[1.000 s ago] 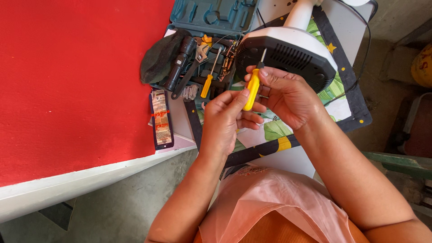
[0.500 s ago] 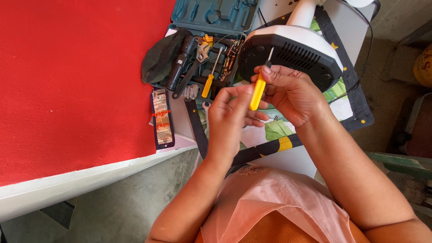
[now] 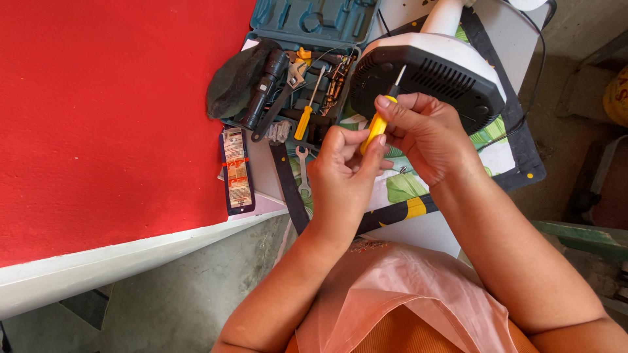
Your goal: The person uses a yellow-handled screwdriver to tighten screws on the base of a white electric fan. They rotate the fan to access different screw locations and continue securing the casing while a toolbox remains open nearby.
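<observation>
A yellow-handled screwdriver (image 3: 379, 122) is gripped by both hands, its thin metal shaft pointing up at the underside of a black and white appliance base (image 3: 428, 73). My right hand (image 3: 428, 134) wraps the upper handle, forefinger lying along it. My left hand (image 3: 340, 180) pinches the lower end of the handle with thumb and fingers. The appliance base lies tilted on a leaf-patterned cloth (image 3: 409, 186), its vented black underside facing me.
An open teal tool case (image 3: 314, 19) holds a black torch (image 3: 265, 88), a second yellow screwdriver (image 3: 305, 117), pliers and wrenches. A small spanner (image 3: 302, 171) and a flat packet (image 3: 235, 168) lie beside it. A red wall (image 3: 111, 111) fills the left. A black cable (image 3: 536, 85) trails right.
Both hands have kept hold of the screwdriver and raised it slightly, its tip now nearer the vented underside of the appliance base.
</observation>
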